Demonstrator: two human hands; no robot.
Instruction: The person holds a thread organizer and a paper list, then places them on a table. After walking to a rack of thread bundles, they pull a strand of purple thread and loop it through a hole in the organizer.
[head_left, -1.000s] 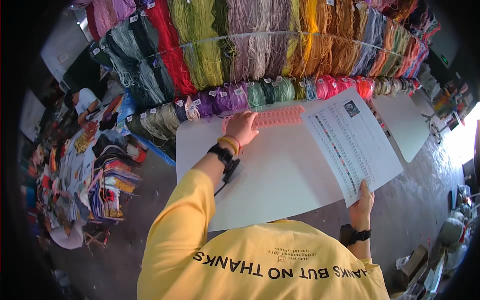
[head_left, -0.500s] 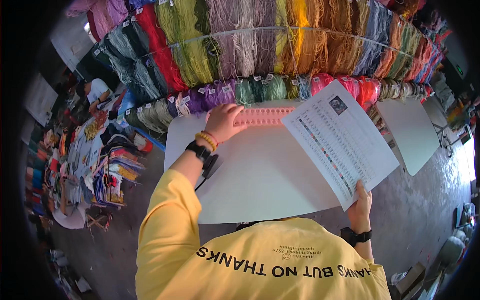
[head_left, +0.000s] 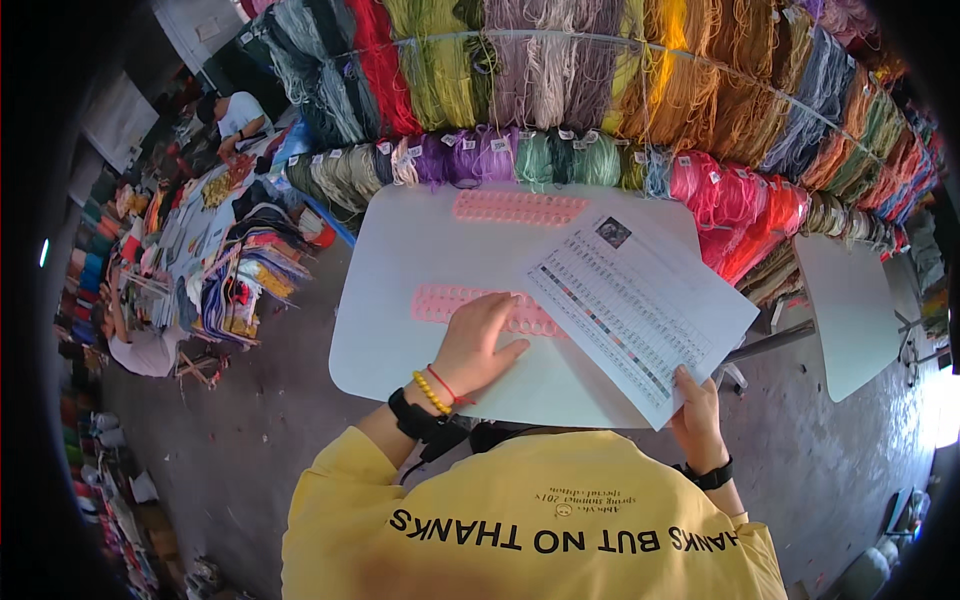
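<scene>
"On the white table (head_left: pixel 385 250), what is touched by the left hand (head_left: pixel 478 345)?"

"The near pink strip (head_left: pixel 445 303), pierced with rows of holes, is partly covered by it. The fingers are laid over the strip; whether it is gripped cannot be told."

"And the far pink strip (head_left: pixel 520 207)?"

"It is set well apart, toward the yarn bundles (head_left: pixel 490 160)."

"What is held by the right hand (head_left: pixel 697 420)?"

"A printed sheet (head_left: pixel 650 300) is pinched at its lower corner between thumb and fingers."
</scene>
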